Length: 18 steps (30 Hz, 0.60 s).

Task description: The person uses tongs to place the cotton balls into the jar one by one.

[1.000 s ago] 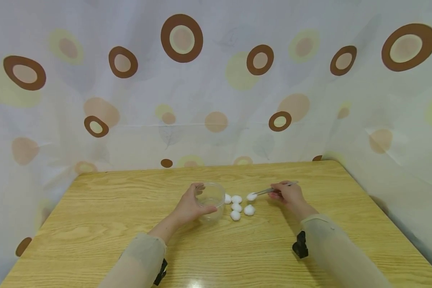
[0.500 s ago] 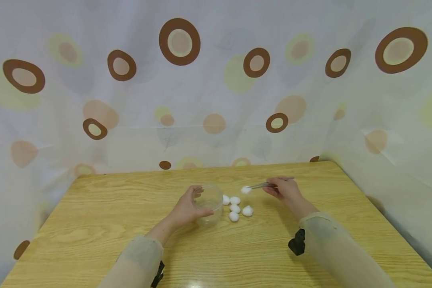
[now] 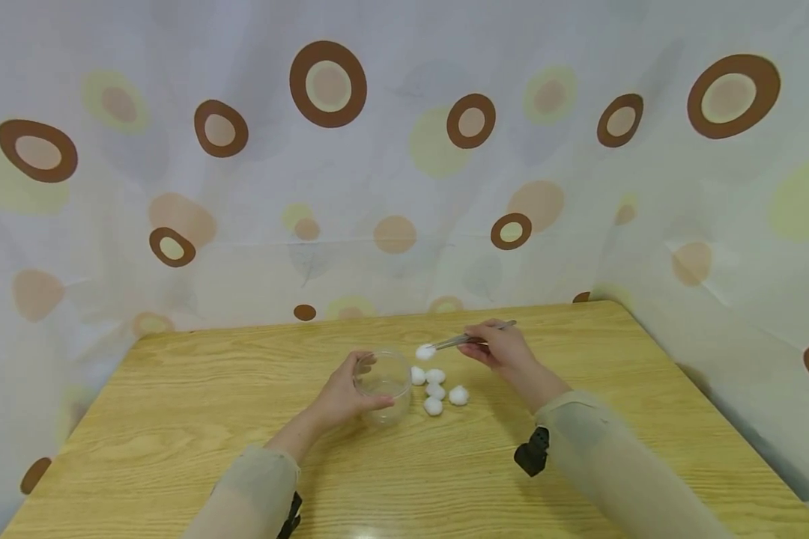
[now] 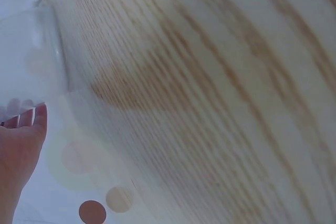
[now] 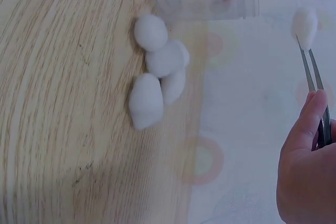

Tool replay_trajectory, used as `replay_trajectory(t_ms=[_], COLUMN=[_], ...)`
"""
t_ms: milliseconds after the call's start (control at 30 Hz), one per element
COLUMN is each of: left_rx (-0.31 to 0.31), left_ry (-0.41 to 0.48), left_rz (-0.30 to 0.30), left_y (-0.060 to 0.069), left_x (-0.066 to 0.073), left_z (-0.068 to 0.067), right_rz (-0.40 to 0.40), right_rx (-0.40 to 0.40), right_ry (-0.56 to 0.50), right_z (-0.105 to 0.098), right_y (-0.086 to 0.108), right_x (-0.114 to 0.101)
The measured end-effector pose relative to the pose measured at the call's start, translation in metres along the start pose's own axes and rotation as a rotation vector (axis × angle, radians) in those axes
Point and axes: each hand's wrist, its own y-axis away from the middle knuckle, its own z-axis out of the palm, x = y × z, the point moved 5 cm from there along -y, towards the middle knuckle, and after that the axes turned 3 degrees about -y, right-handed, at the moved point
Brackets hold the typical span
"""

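A clear round container (image 3: 383, 389) stands on the table, and my left hand (image 3: 342, 393) holds it around its left side, thumb across the front. In the left wrist view, the fingers of my left hand (image 4: 21, 145) touch the container's (image 4: 31, 61) wall. My right hand (image 3: 505, 355) pinches metal tweezers (image 3: 453, 341), whose tips carry a white cotton ball (image 3: 425, 351) above the table, up and right of the container's rim. Several more cotton balls (image 3: 434, 391) lie just right of the container, some of them touching one another. The right wrist view shows the carried ball (image 5: 304, 27) at the tweezer tips.
The wooden table (image 3: 195, 419) reaches back to a patterned curtain (image 3: 350, 180), which also hangs along the left and right sides. Black straps or mounts (image 3: 532, 451) are on both wrists.
My right hand has moved left with the tweezers, and the cotton ball has gone from over the right of the loose balls to near the container. My left hand still holds the container.
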Motion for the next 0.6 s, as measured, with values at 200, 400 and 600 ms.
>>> replay_trajectory(t_ms=[200,400,600], left_rx=[0.002,0.006,0.007], left_ry=[-0.017,-0.020,-0.016], left_rz=[-0.014,-0.009,-0.002], left_y=[0.001,0.001,0.001], left_x=[-0.001,-0.001,0.003], left_z=[0.000,-0.001,-0.001], right_rz=[-0.003,-0.008,-0.020], right_rx=[0.001,0.011,0.017], right_ry=[0.003,0.001,-0.001], right_z=[0.008,0.011,0.015], right_y=[0.001,-0.001,-0.003], right_x=[-0.001,-0.001,0.002])
